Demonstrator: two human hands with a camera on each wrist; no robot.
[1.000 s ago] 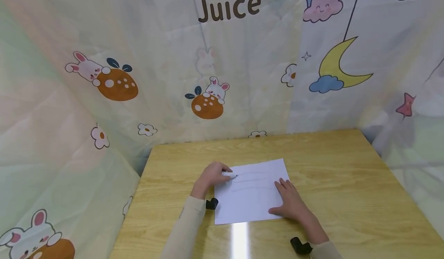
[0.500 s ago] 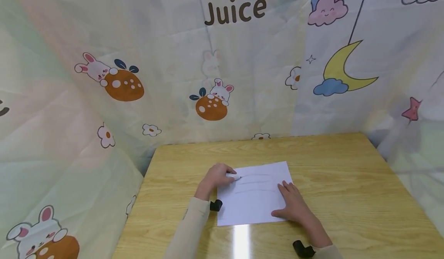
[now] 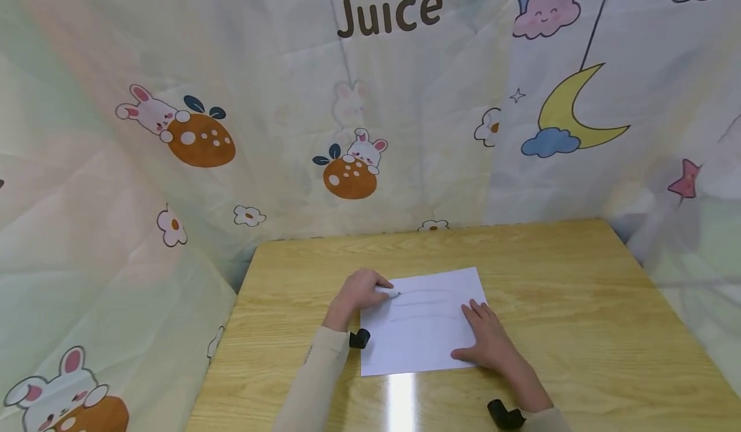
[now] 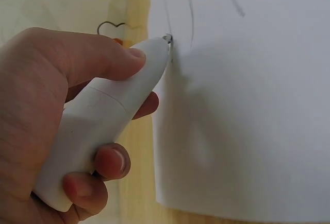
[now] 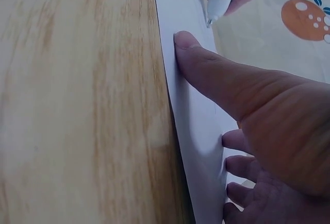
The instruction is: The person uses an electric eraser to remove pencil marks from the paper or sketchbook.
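In the left wrist view, my left hand grips a thick white pen-shaped tool with a small metal tip; its exact kind is unclear. The tip is at the left part of a white sheet of paper, close to the end of a thin grey line. Several faint curved lines run across the paper's upper half. My right hand rests on the sheet's right side, fingers spread and thumb apart. Seen from the right wrist, its thumb and fingertips touch the paper.
The sheet lies on a wood-grain table. Behind and beside it hangs a printed cloth with rabbits, oranges and a moon. Black wrist mounts stick out by both sleeves. Light glares on the table's front.
The head view shifts slightly. Both hands stay at about the same places on the paper, and my left hand keeps its grip on the white tool.
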